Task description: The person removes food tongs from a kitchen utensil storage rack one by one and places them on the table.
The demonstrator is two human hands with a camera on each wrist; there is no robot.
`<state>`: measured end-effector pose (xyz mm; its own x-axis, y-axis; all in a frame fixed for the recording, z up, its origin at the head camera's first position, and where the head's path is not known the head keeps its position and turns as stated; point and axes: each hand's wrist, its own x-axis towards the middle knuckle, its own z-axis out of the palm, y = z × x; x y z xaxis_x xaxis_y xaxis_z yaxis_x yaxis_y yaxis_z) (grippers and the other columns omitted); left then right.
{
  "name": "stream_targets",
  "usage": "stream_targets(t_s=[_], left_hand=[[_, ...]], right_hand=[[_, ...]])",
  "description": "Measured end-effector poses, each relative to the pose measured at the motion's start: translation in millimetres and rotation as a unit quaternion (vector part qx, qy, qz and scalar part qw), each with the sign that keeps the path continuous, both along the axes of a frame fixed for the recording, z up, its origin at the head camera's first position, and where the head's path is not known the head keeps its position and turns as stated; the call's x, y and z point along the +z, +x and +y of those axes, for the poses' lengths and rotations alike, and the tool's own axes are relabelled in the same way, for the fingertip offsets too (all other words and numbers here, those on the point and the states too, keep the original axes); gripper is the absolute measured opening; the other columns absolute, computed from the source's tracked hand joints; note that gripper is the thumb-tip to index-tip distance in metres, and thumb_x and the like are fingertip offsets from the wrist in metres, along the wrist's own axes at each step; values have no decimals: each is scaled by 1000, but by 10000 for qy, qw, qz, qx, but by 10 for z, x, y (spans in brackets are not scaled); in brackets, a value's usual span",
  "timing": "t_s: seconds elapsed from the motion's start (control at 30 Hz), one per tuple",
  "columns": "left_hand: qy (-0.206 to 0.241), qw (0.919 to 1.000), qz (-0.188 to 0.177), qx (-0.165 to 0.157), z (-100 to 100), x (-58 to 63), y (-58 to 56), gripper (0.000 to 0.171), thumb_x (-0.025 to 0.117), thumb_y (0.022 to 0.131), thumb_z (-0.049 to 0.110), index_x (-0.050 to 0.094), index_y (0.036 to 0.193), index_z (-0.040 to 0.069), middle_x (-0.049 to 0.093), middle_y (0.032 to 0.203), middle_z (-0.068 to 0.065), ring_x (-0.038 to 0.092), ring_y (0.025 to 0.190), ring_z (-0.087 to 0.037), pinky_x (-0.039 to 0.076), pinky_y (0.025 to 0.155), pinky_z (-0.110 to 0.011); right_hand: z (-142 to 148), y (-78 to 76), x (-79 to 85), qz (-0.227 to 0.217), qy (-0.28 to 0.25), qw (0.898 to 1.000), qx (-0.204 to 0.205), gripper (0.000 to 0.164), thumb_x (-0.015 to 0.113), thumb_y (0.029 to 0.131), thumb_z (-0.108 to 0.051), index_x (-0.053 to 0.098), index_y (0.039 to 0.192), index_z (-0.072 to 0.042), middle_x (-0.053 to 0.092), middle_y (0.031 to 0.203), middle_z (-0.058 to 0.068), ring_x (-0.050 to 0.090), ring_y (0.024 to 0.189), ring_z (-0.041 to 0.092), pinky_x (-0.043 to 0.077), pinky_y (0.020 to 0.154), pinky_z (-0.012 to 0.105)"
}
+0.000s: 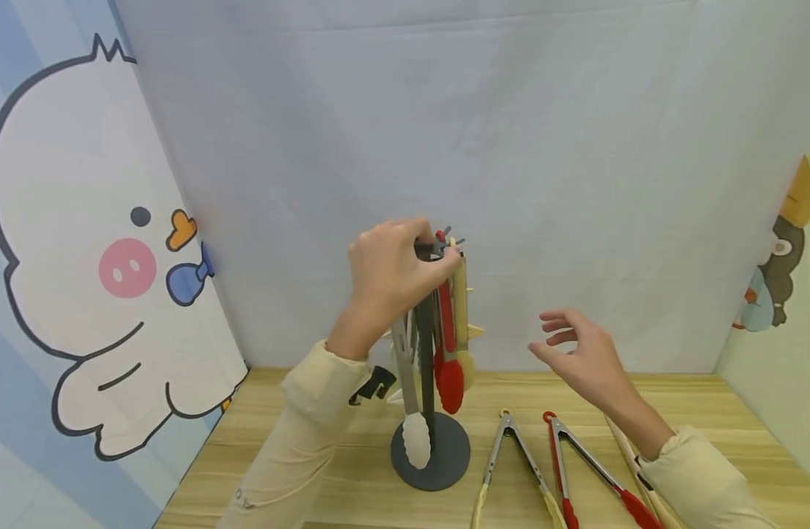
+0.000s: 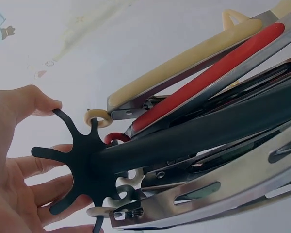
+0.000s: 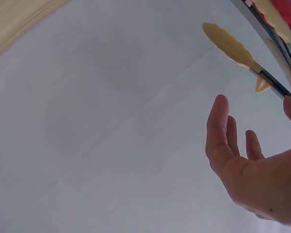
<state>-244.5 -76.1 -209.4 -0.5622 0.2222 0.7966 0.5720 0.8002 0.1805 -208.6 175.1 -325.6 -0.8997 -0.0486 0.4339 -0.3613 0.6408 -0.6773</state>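
Note:
My left hand (image 1: 391, 264) grips the hooked top of a dark utensil stand (image 1: 449, 459). In the left wrist view its fingers reach behind the hooks (image 2: 82, 165) and a fingertip touches one hook's end. Several kitchen tongs hang from the stand by their loops: cream tongs (image 2: 184, 63), red tongs (image 2: 208, 80) and steel tongs (image 2: 228, 187) with a whitish tip (image 1: 416, 441). My right hand (image 1: 586, 360) is held in the air to the right of the stand, fingers loosely bent, holding nothing. The right wrist view shows a yellow tong tip (image 3: 228, 44) beyond it.
On the wooden table (image 1: 272, 448) lie spread yellow tongs (image 1: 493, 459) and spread red tongs (image 1: 558, 455). A long cream item (image 1: 624, 444) lies partly under the right forearm. A pale cloth wall (image 1: 576, 147) stands behind; a cartoon panel (image 1: 67, 184) is at left.

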Motion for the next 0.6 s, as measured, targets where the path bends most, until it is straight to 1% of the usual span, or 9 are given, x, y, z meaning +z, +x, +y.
stream_targets(t_s=[0.1,0.2,0.33,0.43,0.6], left_hand=[[-63,9999,-83,-128,-36,8,-17,22,62,79,35,60,67,17,53,59,5,46,55,-13,31,50,-33],[-117,9994,-198,-244,-76,17,-34,21,62,79,36,62,70,18,58,63,5,50,58,-13,36,54,-34],[-93,9983,-343,-454,-121,31,-50,19,63,79,37,66,74,18,64,71,4,55,64,-12,41,60,-36],[-67,9971,-459,-598,-147,43,-59,20,64,79,37,67,76,17,66,74,4,56,66,-12,42,63,-37],[-59,9952,-638,-736,-175,52,-80,21,63,79,39,67,76,18,66,76,5,56,66,-10,42,66,-37]], right_hand=[[-45,-22,14,84,5,9999,100,44,68,88,-27,54,124,-6,60,114,14,58,98,28,48,75,40],[-106,-53,26,142,8,9997,213,47,69,87,-29,54,126,-7,59,115,13,58,101,28,48,77,42],[-205,-93,27,115,-78,9988,459,54,70,86,-31,50,130,-9,57,120,13,55,107,30,48,81,45],[-281,-115,8,31,-174,9978,637,61,72,84,-33,47,134,-9,54,125,14,53,111,31,47,85,47],[-372,-159,-30,27,-197,9970,747,68,74,82,-33,43,138,-11,52,128,12,51,114,30,46,87,48]])
